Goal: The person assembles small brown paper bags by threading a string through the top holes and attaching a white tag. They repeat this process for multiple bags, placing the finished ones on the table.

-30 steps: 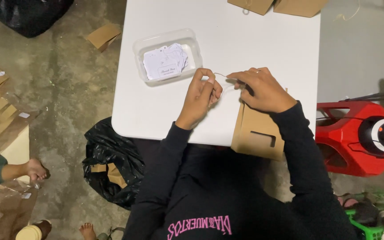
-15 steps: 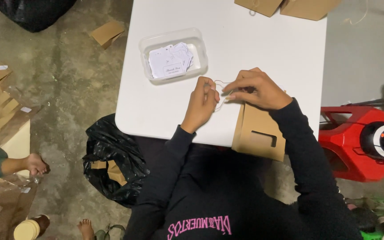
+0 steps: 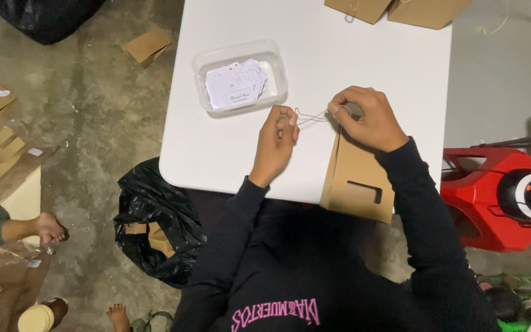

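Observation:
A thin loop of pale string [image 3: 312, 117] stretches between both hands above the white table [image 3: 351, 55]. My left hand [image 3: 276, 144] pinches one end of it, fingers closed. My right hand [image 3: 364, 118] pinches the other end and rests on the top edge of a flat brown paper bag [image 3: 357, 181] with a slot handle, which lies at the table's near edge and overhangs it. A clear plastic tub [image 3: 241, 77] of small white paper tags stands just left of my left hand.
Two more brown bags [image 3: 401, 9] lie at the table's far edge. A black rubbish bag [image 3: 155, 221] sits on the floor by my left side. A red machine [image 3: 505, 197] stands to the right. Another person's foot [image 3: 47, 229] and flat cardboard pieces [image 3: 1, 154] are at the left.
Both hands have stayed over the bag's top edge. The string now shows as a pulled-out loop between them, and my hands sit slightly further apart.

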